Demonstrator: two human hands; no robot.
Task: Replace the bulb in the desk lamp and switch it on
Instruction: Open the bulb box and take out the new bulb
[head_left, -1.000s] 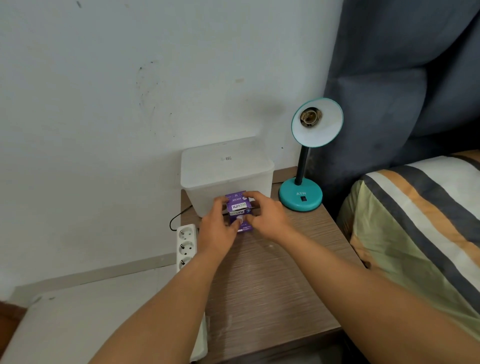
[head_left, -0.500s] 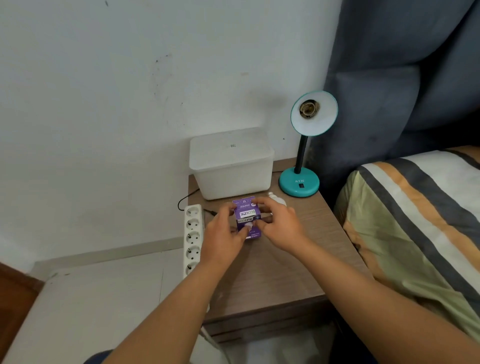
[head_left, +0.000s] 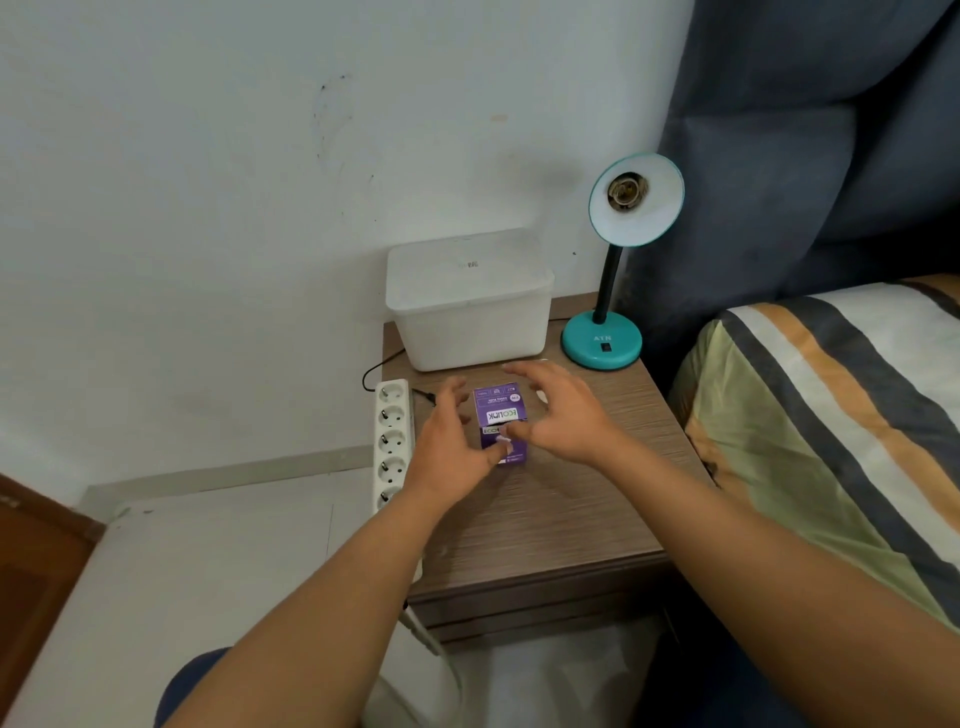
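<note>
Fingers (head_left: 524, 371) now spread — box (head_left: 500, 423) between, thumbs touching

The wood-grain nightstand (head_left: 545, 519) sits between the wall and the bed. On top: a white lidded box (head_left: 470, 301) at the back, a teal desk lamp (head_left: 602, 345) in the back right corner, and a purple bulb box (head_left: 500, 423) standing mid-table. A white power strip (head_left: 390, 441) runs along its left edge.

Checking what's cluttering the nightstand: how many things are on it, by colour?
White: 1, the lidded box
Teal: 1, the desk lamp
Purple: 1, the bulb carton
Total: 3. The power strip lies beside the nightstand, uncounted.
</note>
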